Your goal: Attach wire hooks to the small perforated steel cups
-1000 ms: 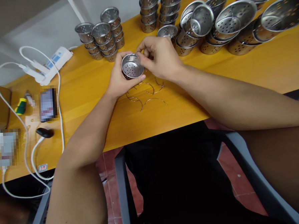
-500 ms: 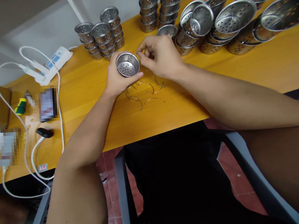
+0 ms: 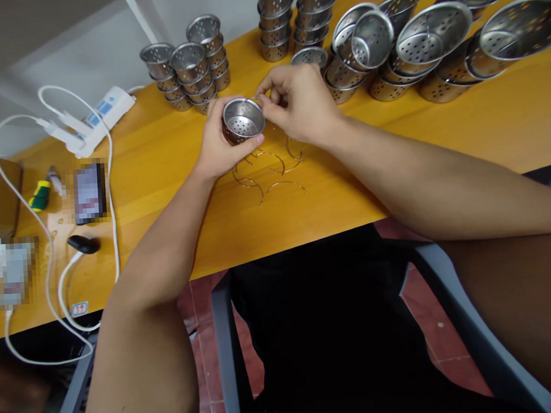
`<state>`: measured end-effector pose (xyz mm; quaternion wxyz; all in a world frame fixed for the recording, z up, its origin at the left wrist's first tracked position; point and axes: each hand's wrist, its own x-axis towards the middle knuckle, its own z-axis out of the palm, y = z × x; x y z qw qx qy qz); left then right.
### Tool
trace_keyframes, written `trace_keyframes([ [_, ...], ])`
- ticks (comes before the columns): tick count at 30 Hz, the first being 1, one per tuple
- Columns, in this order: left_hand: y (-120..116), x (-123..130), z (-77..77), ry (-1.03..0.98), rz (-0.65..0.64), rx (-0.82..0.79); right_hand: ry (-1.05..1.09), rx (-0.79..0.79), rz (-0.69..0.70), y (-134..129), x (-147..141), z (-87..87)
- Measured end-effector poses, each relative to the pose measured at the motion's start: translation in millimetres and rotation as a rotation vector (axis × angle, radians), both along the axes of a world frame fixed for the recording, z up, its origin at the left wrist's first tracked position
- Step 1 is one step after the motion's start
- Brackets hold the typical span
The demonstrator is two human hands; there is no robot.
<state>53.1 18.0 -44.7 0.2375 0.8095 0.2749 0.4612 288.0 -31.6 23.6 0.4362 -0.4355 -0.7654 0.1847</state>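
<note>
My left hand [image 3: 219, 141] is wrapped round a small perforated metal cup [image 3: 243, 119], its mouth tilted up toward me and its thumb along the near side. At the cup's right rim, the fingers of my right hand [image 3: 293, 101] are pinched together on a thin wire, of which only a short bit shows. Several curved wire handles [image 3: 286, 182] lie loose on the table just below the cup. My fingers hide the wire's other end.
Stacks of small perforated cups [image 3: 189, 66] stand behind my left hand. Taller stacks [image 3: 275, 21] and wider perforated cups [image 3: 433, 38] line the back right. On the left are a power strip [image 3: 107, 117], white cables, a phone [image 3: 89, 191], a green-yellow tool [image 3: 40, 195] and a black mouse-like object [image 3: 83, 244].
The cup has shifted slightly right, toward my right fingers, and its mouth has tilted a little. My right hand keeps its pinch by the rim.
</note>
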Motion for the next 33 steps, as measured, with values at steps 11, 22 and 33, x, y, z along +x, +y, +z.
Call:
trace_keyframes([
  [11, -5, 6, 3.2, -0.053, 0.046, -0.057, -0.002, -0.069, -0.001, -5, -2, 1.8],
  [22, -20, 12, 12.9, -0.036, 0.047, -0.044, -0.013, -0.036, 0.010, -6, -8, -3.5],
  [33, -11, 3, 8.2, -0.120, 0.029, -0.144, 0.225, -0.289, 0.400, -5, -2, 8.4],
])
